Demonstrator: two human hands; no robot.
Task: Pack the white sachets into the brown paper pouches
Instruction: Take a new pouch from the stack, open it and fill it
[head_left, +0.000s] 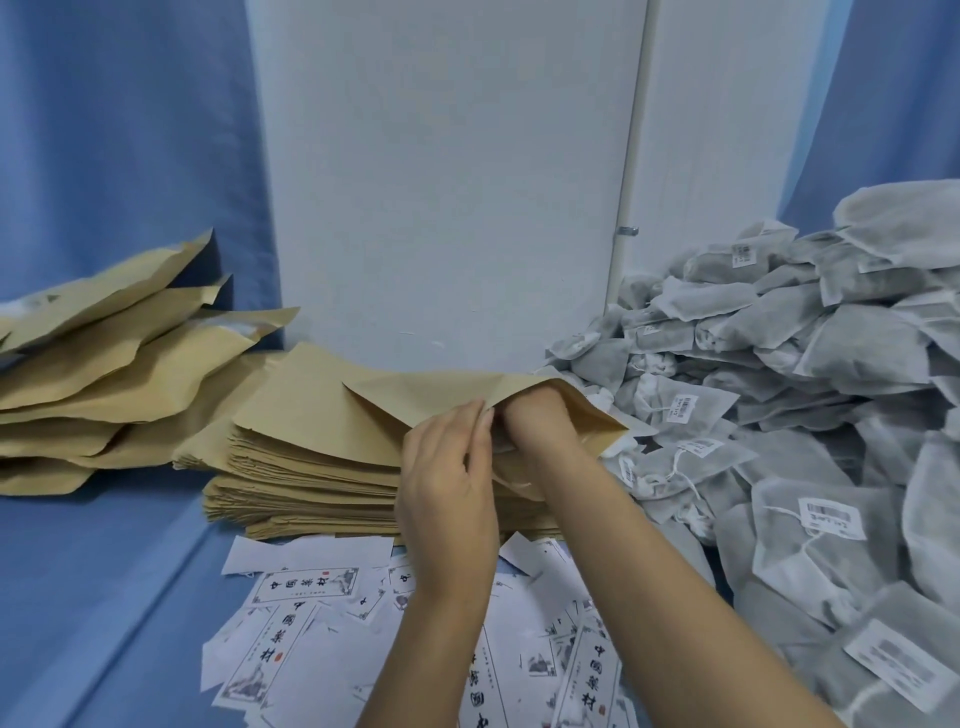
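We are pinching the mouth of a brown paper pouch (415, 397) with our left hand (447, 483), while our right hand (532, 418) is sitting inside it, its grip hidden. White sachets (831, 364) are lying heaped just right of our hands.

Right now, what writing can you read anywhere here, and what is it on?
"中国药材", as best I can read it: on the white printed slips.
Small print on those slips: too small to read.
Text on the barcode labels on the white sachets: blurred, unreadable.
On the brown paper pouches: no writing seen.
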